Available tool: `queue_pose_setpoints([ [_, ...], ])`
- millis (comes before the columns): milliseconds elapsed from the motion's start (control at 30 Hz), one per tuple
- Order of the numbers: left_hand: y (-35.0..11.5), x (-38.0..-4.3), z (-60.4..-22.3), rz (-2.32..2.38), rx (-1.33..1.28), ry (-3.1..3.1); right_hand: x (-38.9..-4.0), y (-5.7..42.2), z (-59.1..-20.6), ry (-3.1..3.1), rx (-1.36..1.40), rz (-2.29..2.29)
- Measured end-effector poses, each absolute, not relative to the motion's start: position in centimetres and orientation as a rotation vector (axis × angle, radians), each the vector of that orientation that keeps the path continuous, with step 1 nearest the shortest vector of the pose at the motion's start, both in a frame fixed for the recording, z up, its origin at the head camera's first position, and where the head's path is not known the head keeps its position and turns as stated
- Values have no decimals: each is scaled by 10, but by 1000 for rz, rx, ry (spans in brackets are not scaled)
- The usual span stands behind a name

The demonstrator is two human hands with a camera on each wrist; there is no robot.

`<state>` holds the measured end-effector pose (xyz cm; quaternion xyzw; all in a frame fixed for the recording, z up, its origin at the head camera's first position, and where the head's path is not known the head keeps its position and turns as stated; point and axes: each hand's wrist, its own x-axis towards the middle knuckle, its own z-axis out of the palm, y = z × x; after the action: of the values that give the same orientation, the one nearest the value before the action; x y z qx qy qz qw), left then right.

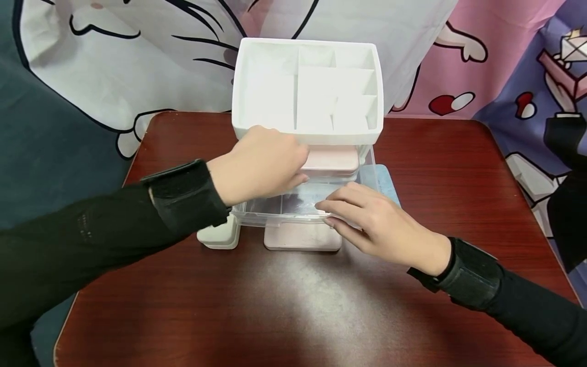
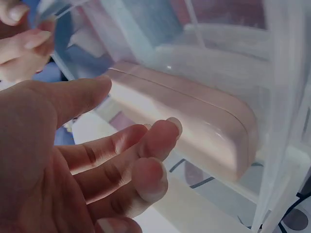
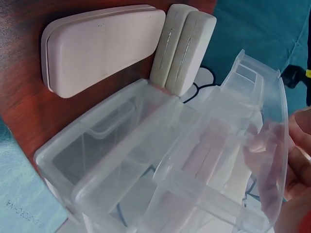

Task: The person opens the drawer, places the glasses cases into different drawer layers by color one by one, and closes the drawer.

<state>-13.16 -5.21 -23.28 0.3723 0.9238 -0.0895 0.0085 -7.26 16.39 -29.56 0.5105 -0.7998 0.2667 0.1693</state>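
Tray compartments (image 1: 266,99) above clear drawer (image 1: 257,219) (head view only)

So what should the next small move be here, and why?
Probably ease the left hand away from the clear drawer: a pink case lies inside, that hand grips nothing, and the right hand is at the drawer's front edge.

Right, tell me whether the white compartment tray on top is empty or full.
Empty, as far as visible: in the head view, the white compartment tray shows nothing inside but bare white plastic.
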Motion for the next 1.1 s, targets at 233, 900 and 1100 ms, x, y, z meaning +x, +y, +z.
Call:
queue_pose_setpoints([
  [233, -63, -117, -232, -175, 1229, 2957, -73, 171, -291, -2268, 1401, 762],
  [900, -99, -89, -242, 165, 1084, 3106, -76, 182, -281, -2226, 1294, 806],
  [1100, -110, -80, -243, 271, 1060, 3128, -75, 187, -280, -2221, 1268, 840],
])
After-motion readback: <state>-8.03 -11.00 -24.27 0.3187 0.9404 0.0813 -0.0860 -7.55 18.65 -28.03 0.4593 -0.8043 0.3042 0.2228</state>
